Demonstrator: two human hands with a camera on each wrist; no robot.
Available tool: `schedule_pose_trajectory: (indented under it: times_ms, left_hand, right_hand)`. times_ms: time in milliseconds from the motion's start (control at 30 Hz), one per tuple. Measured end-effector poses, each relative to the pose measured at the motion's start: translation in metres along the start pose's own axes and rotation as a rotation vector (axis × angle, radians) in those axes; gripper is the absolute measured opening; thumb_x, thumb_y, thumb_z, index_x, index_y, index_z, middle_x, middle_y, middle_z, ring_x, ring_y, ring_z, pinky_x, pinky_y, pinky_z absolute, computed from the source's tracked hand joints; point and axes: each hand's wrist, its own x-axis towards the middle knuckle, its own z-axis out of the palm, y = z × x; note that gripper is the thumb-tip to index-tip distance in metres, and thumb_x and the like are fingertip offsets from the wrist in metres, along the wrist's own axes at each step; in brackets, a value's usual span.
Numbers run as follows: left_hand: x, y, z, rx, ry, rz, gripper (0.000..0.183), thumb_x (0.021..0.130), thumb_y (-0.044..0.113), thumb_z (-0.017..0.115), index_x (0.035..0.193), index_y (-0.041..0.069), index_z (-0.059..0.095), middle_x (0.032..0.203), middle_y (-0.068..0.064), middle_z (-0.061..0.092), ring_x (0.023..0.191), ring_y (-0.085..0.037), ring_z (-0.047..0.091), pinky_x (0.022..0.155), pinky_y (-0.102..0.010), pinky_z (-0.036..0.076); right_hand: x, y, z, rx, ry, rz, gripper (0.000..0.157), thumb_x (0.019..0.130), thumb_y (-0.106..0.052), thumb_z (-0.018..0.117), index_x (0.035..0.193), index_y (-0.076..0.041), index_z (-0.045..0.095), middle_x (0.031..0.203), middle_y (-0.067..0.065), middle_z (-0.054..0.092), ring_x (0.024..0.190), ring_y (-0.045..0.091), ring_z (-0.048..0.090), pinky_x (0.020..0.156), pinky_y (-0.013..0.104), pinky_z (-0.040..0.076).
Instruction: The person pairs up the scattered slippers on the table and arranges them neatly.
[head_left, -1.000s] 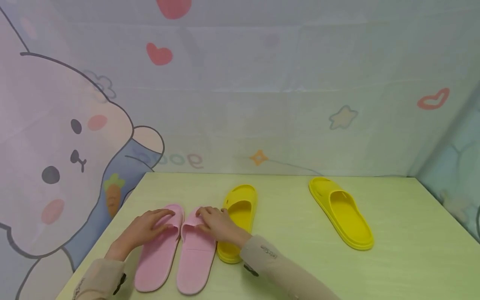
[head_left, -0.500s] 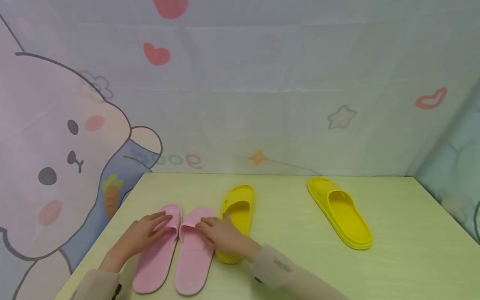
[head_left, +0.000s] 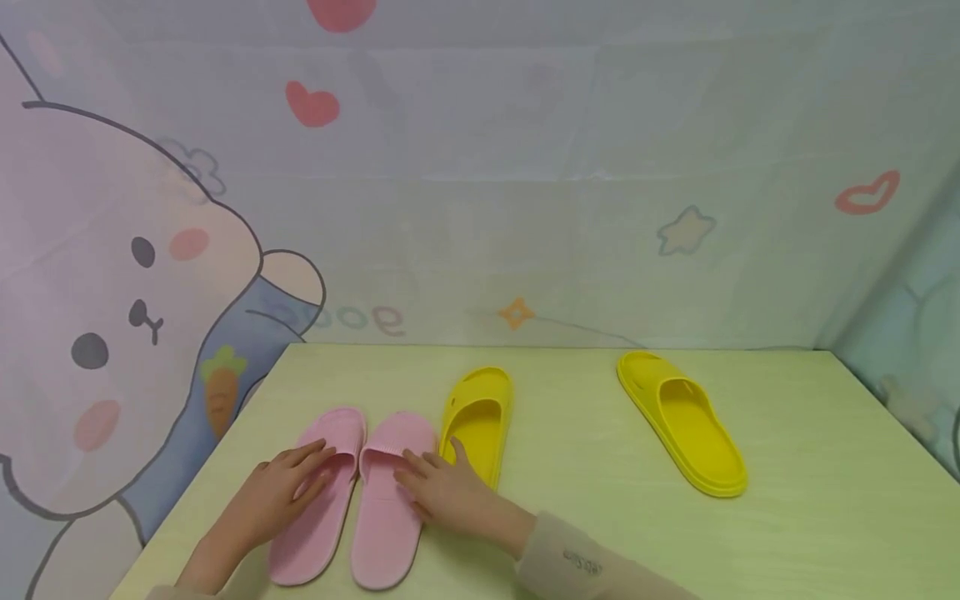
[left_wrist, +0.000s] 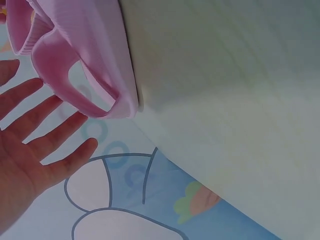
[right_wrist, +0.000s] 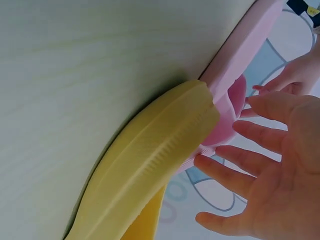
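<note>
Two pink slippers lie side by side on the table, toes pointing away: a left one [head_left: 311, 546] and a right one [head_left: 384, 542]. Over the left one's outer side hovers my left hand [head_left: 270, 500], its fingers spread near the strap and holding nothing. My right hand [head_left: 459, 498] is spread above the right pink slipper and the adjacent yellow slipper [head_left: 480, 421], partly covering both. In the right wrist view its fingers [right_wrist: 225, 172] are extended and grip nothing. That yellow slipper's side [right_wrist: 150, 150] stands against the pink one.
Another yellow slipper [head_left: 697, 437] lies apart on the right of the pale green table [head_left: 570, 467], turned at an angle. A printed cloth backdrop [head_left: 487, 167] hangs behind the table's far edge.
Both hands have drawn back from the pink slippers' straps toward the near side, and their fingers have spread. The slippers have stayed in place.
</note>
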Motion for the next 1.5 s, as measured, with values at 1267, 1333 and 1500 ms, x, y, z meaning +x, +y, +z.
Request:
schedule_pose_trajectory:
  times_ms: [1267,1333,1500]
  left_hand:
    - [0.030,0.015,0.007,-0.016,-0.053,-0.006,0.042,0.089,0.021,0.075,0.125,0.001,0.070,0.132,-0.022,0.065,0.114,-0.043,0.064,0.077,-0.057,0.051]
    - [0.033,0.017,0.007,-0.019,-0.059,-0.010,0.041,0.090,0.021,0.075,0.125,0.002,0.070,0.132,-0.023,0.065,0.114,-0.044,0.063,0.078,-0.059,0.051]
    - [0.038,0.018,0.008,-0.022,-0.060,-0.015,0.039,0.090,0.021,0.074,0.124,0.002,0.071,0.132,-0.024,0.065,0.113,-0.046,0.063,0.076,-0.059,0.051]
  right_hand:
    - [0.000,0.022,0.004,0.089,-0.060,0.072,0.048,0.102,-0.030,0.061,0.148,-0.019,0.053,0.160,0.002,0.041,0.144,0.024,0.045,0.113,0.066,0.031]
    - [0.000,0.024,0.005,0.095,-0.073,0.074,0.049,0.102,-0.030,0.060,0.149,-0.019,0.052,0.162,0.002,0.039,0.145,0.024,0.043,0.114,0.066,0.030]
    - [0.000,0.029,0.004,0.120,-0.095,0.079,0.048,0.103,-0.030,0.059,0.149,-0.018,0.052,0.164,0.003,0.036,0.148,0.025,0.039,0.115,0.067,0.026]
